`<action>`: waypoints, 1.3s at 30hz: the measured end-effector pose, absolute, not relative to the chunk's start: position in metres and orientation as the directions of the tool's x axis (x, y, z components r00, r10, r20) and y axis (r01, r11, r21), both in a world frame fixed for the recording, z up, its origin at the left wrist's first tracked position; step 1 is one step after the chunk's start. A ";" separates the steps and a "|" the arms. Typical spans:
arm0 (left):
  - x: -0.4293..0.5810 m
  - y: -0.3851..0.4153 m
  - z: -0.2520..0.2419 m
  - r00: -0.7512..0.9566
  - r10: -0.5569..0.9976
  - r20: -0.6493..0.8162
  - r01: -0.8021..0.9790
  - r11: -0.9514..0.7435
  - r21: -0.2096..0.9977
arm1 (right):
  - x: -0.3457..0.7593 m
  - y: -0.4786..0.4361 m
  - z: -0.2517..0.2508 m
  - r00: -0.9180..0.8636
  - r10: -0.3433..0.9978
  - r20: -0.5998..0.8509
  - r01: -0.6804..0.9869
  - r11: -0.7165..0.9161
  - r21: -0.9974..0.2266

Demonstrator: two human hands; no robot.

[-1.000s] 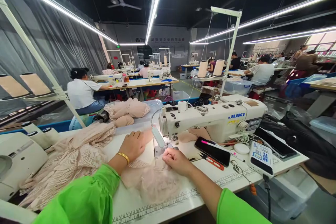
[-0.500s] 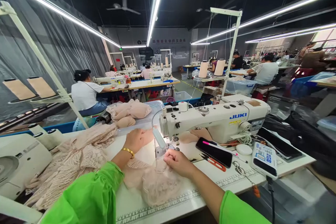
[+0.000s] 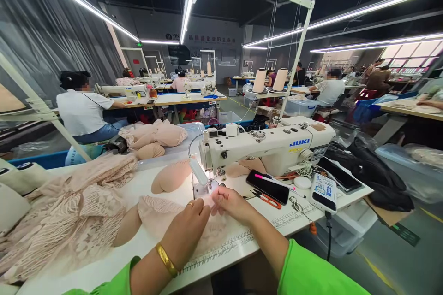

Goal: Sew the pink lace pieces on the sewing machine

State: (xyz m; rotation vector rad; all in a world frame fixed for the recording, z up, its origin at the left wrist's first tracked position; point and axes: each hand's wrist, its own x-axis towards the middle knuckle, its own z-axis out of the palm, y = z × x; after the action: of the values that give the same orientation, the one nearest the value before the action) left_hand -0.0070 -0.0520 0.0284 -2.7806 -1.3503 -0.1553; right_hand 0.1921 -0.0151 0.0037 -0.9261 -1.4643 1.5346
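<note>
A heap of lace [image 3: 69, 212] is spread at the left of the table [image 3: 104, 267]. The lace piece [image 3: 155, 214] is laid before the needle. The left hand [image 3: 188, 228] is rested on it, fingers curled down; a grip cannot be told. Its edge is pinched by the narrowly closed right hand [image 3: 231, 203], just before the sewing machine [image 3: 270, 145]. A phone [image 3: 268, 186] is seen further right.

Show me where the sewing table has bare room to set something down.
Bare tabletop lies between the lace pile and the foam cup, and along the ruled front edge below the scissors. Crowded: beside the phone and control box, and where left hand and right hand meet.
</note>
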 end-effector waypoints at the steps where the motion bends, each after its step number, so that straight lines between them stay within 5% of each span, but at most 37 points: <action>1: -0.004 -0.054 0.028 0.628 0.771 0.106 0.775 -0.632 0.012 | 0.192 -0.018 0.005 -0.411 0.912 0.014 -0.059 -0.012 -0.998; 4: -0.004 -0.055 0.038 0.612 0.769 0.184 0.747 -0.638 0.187 | 0.193 -0.028 0.010 -0.405 0.914 0.015 -0.006 0.014 -1.000; 7: -0.017 -0.046 0.056 0.527 0.809 0.261 0.666 -0.584 0.465 | 0.194 -0.043 0.021 -0.432 0.890 0.146 0.163 0.237 -0.958; 11: -0.039 -0.029 0.076 0.599 0.798 -0.073 0.636 -0.419 0.648 | 0.196 -0.056 0.040 -0.473 0.770 0.429 0.395 0.621 -0.677; 13: -0.048 -0.025 0.079 0.547 0.836 -0.052 0.694 -0.417 0.587 | 0.194 -0.055 0.042 -0.431 0.722 0.541 0.454 0.692 -0.561; 15: -0.055 -0.026 0.077 0.477 0.867 0.142 0.760 -0.489 0.428 | 0.191 -0.049 0.037 -0.408 0.693 0.595 0.461 0.719 -0.521; 17: -0.057 -0.031 0.071 0.488 0.832 0.266 0.805 -0.546 0.231 | 0.187 -0.038 0.025 -0.438 0.679 0.589 0.475 0.731 -0.490; 19: -0.054 -0.036 0.062 0.567 0.789 0.237 0.794 -0.600 0.097 | 0.186 -0.022 0.010 -0.496 0.682 0.537 0.517 0.729 -0.448; 24: -0.033 -0.021 0.040 0.748 0.660 0.073 0.657 -0.751 0.065 | 0.195 0.019 -0.015 -0.689 0.602 0.404 0.493 0.797 -0.348; 29: -0.025 0.016 0.018 0.748 0.654 0.108 0.659 -0.752 -0.011 | 0.207 0.028 -0.018 -0.762 0.527 0.375 0.513 0.846 -0.145; 39: -0.037 0.014 -0.009 0.759 0.563 0.327 0.597 -0.802 -0.003 | 0.220 0.021 -0.012 -0.720 0.558 0.413 0.566 0.816 -0.116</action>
State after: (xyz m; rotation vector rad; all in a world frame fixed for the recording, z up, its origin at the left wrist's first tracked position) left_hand -0.0367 0.0143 -0.0092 -2.8447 -0.9413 -0.4770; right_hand 0.2197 0.0207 -0.0120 -0.8378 -2.5659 -0.0258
